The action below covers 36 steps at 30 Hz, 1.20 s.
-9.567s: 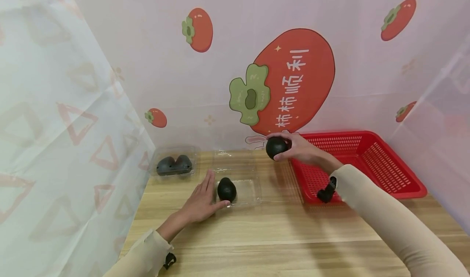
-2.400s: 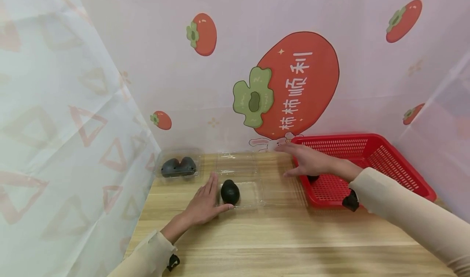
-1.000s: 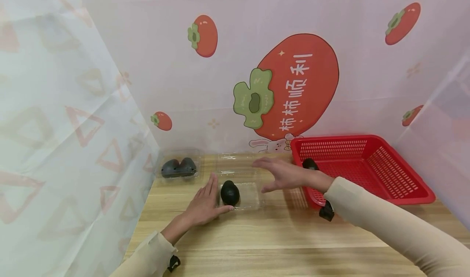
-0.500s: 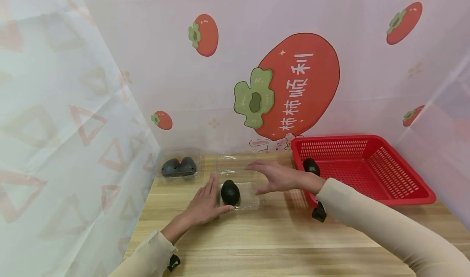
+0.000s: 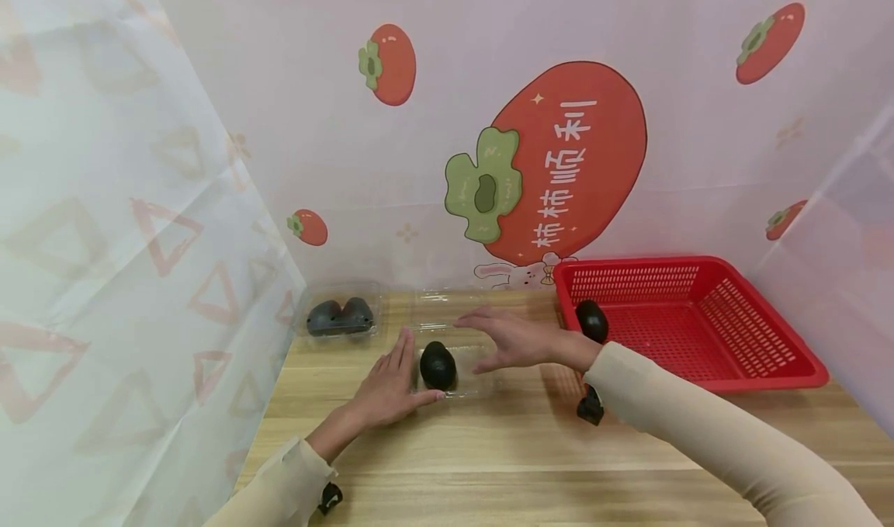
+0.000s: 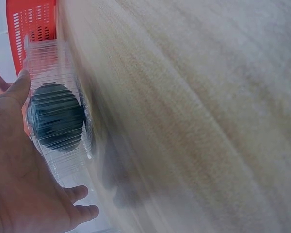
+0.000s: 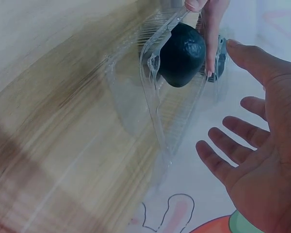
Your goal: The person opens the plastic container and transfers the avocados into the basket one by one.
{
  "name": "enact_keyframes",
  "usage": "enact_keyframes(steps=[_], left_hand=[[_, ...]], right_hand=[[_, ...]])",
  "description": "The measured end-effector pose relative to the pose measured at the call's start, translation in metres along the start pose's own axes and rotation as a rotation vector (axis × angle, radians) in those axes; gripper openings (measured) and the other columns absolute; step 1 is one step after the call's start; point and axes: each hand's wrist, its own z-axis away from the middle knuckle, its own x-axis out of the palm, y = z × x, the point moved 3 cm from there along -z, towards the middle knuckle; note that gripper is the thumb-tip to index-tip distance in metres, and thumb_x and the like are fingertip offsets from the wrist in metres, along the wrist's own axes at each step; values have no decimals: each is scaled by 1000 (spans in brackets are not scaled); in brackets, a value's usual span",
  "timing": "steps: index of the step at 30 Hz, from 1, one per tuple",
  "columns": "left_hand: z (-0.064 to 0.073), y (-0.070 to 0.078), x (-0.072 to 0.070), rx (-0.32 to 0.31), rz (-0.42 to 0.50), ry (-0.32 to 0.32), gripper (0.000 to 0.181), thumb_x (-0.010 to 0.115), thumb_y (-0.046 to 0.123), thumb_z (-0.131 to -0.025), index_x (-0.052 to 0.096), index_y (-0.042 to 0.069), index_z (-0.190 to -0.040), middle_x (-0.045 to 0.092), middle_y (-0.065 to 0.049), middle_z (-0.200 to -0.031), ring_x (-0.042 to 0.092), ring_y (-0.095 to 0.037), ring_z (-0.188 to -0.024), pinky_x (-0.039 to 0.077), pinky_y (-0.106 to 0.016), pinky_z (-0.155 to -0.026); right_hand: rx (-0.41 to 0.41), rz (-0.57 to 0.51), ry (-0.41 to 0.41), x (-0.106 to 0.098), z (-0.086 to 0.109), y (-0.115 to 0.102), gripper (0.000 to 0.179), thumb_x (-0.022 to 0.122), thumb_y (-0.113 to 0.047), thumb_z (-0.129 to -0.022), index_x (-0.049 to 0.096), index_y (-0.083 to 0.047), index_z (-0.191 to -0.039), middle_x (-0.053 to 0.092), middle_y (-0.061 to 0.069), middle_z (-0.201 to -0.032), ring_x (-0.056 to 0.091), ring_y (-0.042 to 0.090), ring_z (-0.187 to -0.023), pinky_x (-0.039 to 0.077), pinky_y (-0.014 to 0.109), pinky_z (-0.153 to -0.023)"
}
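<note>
An open clear plastic clamshell box (image 5: pixel 469 391) lies on the table, its lid folded back towards the wall. One dark avocado (image 5: pixel 438 366) sits in its left part. My left hand (image 5: pixel 384 387) rests along the box's left side, fingers straight and thumb at the near edge; the left wrist view shows the thumb (image 6: pixel 20 87) against the ribbed plastic. Over the right part of the box hovers my right hand (image 5: pixel 517 339), fingers spread and nothing held; in the right wrist view a gap separates it from the avocado (image 7: pixel 183 56). Another dark avocado (image 5: pixel 592 321) lies inside the red basket (image 5: pixel 803 372).
At the back left stands a closed clear box (image 5: pixel 373 290) with two dark avocados (image 5: pixel 340 317) in it. The red basket is at the right, beneath my right forearm's far side. Printed cloth walls (image 5: pixel 419 162) bound the wooden table (image 5: pixel 489 465) at the back and sides.
Earlier my right hand held an avocado left of the basket; that hand is now bare, and an avocado lies in the basket. It has since moved left over the open box. My left hand stays put.
</note>
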Motion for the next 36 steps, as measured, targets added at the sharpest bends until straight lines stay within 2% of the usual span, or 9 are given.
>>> enact_keyframes(steps=[7,20,36], left_hand=[[0,0,0,-13,5,-17,123,70,67,-94,-1,-2,-168,-2,-24,-176,15,-40,-162,24,-63,-125],[-1,-1,1,-5,18,-6,123,69,68,-93,3,-3,-168,-2,-24,-176,13,-40,-162,24,-65,-125],[1,0,0,11,10,-3,121,70,66,-94,4,-5,-168,0,-26,-175,16,-41,-161,26,-64,-124]], right_hand=[[-8,-1,-4,5,-9,-2,77,85,-38,-92,53,-7,-155,54,15,-155,51,35,-144,45,54,-116],[-40,22,-15,20,-28,-8,69,87,-30,-91,59,-4,-149,59,15,-150,56,32,-139,46,49,-116],[-5,17,-53,36,-43,-8,66,87,-29,-91,61,-3,-146,58,14,-150,56,30,-139,46,49,-116]])
